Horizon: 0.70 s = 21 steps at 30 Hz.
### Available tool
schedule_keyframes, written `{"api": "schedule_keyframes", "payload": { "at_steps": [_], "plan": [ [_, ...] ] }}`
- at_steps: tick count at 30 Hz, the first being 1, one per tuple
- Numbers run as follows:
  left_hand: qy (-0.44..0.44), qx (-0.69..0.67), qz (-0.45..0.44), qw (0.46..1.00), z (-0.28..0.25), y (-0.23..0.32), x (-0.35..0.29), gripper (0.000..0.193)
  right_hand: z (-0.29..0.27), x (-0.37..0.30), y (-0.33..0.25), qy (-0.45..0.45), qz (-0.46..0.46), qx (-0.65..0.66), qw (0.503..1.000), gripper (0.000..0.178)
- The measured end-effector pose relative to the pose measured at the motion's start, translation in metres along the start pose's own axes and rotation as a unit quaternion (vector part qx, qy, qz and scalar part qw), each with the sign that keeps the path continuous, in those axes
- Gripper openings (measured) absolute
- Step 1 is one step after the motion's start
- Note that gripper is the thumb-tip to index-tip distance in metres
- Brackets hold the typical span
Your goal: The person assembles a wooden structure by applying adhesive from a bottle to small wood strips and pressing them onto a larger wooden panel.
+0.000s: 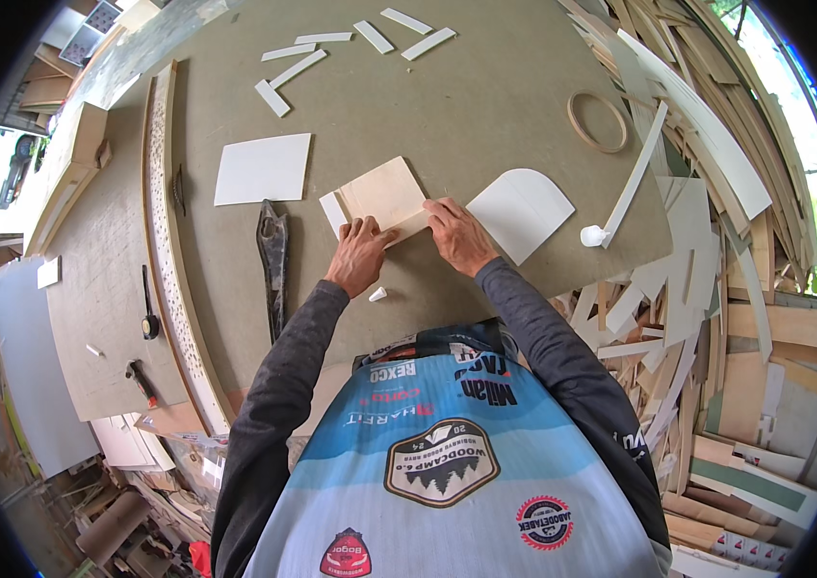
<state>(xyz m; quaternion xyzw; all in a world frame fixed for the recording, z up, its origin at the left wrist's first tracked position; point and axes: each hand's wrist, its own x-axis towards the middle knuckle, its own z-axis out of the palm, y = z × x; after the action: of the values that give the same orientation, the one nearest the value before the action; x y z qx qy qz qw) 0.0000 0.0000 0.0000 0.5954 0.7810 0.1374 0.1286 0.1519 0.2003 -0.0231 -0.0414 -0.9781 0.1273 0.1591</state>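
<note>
Cap [377, 294], small, white and pointed, lies nearest on the table [485, 96]; just beyond it, the left hand [357, 258] bends its fingers over the near left part of a pale board [384, 188] while the right hand [461, 236] grips its near right corner. Farther off, the board sits between a white sheet [264, 170] at left and a round-ended panel [522, 214] at right, with white strips [372, 37] scattered at the far side.

Wood offcuts [683, 246] and a tape measure [149, 327] show a workshop.
</note>
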Motion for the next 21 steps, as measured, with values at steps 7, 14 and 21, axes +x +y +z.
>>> {"api": "schedule_keyframes", "payload": {
  "at_steps": [7, 14, 21],
  "plan": [
    [0.021, -0.023, 0.006, 1.000, 0.006, -0.002, -0.003, 0.056, -0.007, 0.006, 0.009, -0.012, -0.046, -0.007, 0.999, 0.012],
    [0.058, -0.009, 0.028, 0.998, 0.010, -0.004, -0.006, 0.061, -0.012, 0.020, 0.017, -0.051, -0.117, -0.058, 0.990, 0.013],
    [0.083, -0.005, 0.034, 0.996, 0.014, -0.006, -0.010, 0.064, -0.024, 0.035, 0.014, -0.135, -0.169, -0.118, 0.969, 0.017]
  ]
}}
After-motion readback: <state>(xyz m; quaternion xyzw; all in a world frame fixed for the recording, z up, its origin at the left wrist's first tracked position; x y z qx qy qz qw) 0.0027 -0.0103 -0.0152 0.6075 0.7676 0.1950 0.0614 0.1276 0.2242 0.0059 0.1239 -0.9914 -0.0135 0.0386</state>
